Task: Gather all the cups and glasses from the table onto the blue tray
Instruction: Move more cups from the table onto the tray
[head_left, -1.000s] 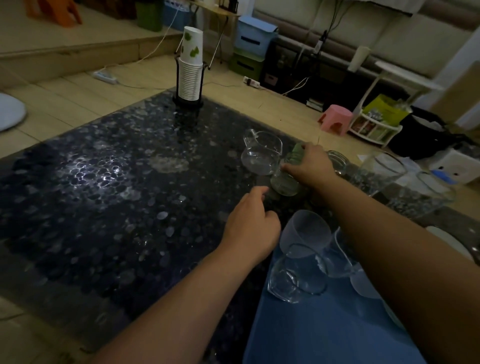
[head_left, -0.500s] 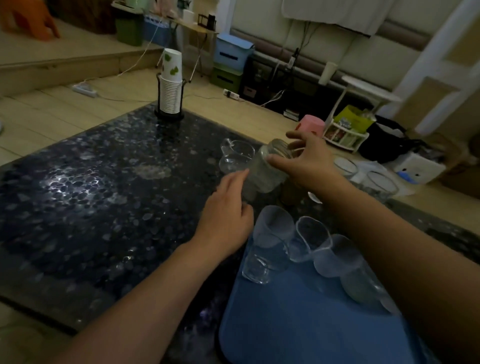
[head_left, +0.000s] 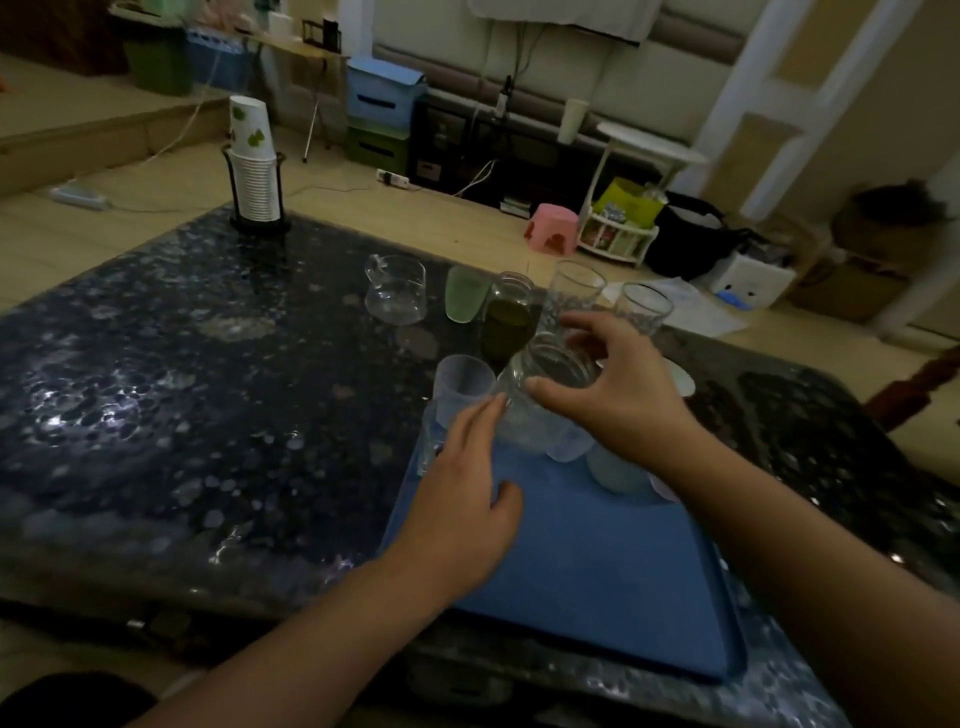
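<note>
My right hand (head_left: 618, 395) grips a clear glass jar (head_left: 540, 400) by its rim, over the far edge of the blue tray (head_left: 597, 561). My left hand (head_left: 462, 499) lies flat on the tray's left part, fingers apart, its fingertips beside the jar. A frosted cup (head_left: 460, 384) and other pale cups (head_left: 613, 467) stand at the tray's far edge. On the dark table behind are a small glass pitcher (head_left: 397, 288), a green cup (head_left: 465, 293), a jar with dark green contents (head_left: 506, 322) and two clear tumblers (head_left: 574, 291) (head_left: 641, 309).
A stack of paper cups in a black holder (head_left: 254, 166) stands at the table's far left corner. The dark pebbled table (head_left: 182, 415) stretches to the left. A white saucer (head_left: 680, 376) lies right of my hand. Floor clutter lies beyond.
My right hand has carried the glass jar from the table back toward me and over the tray's far edge. My left hand has slid onto the tray and spread flat.
</note>
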